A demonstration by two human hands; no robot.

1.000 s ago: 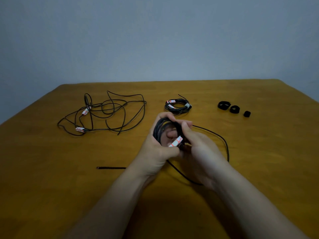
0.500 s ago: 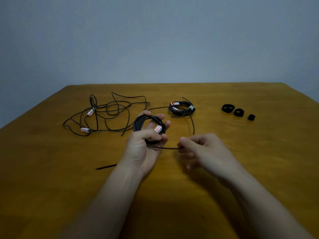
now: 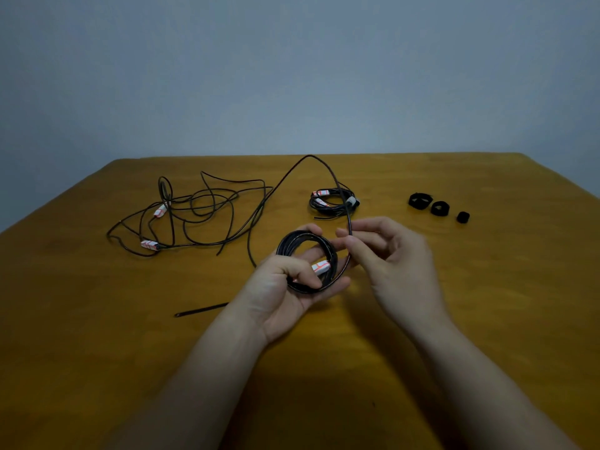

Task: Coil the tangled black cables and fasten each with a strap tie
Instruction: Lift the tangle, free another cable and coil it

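Gripping a half-wound coil (image 3: 293, 238) of thin black cable, the left hand (image 3: 282, 290) had its thumb pressed across the lower strands and its fingers passed through the ring from behind. A white-and-red label (image 3: 321, 266) showed just beside the thumb. The right hand (image 3: 401, 264) pinched the free length (image 3: 311, 156) of the same cable between thumb and forefinger, just right of the coil. From that pinch the length rose in a tall arc above the surface (image 3: 487, 319) and fell away to the left.

By its look the cable was light and limp, yet springy enough that the loops would open if the thumb eased off. The sound place to hold was where the strands bunched under that thumb. The free length was best guided close to the coil, since a smooth jacket slides readily through a light pinch.

Beyond the hands a finished coil (image 3: 332, 206) lay bound at the back of the surface. A tangled cable (image 3: 194, 203) sprawled well to the left. Three rolled strap ties (image 3: 439, 208) sat in a row at the right. A dark flat strip (image 3: 201, 310) lay near the left forearm; it was perhaps an opened strap, too thin to tell for certain.
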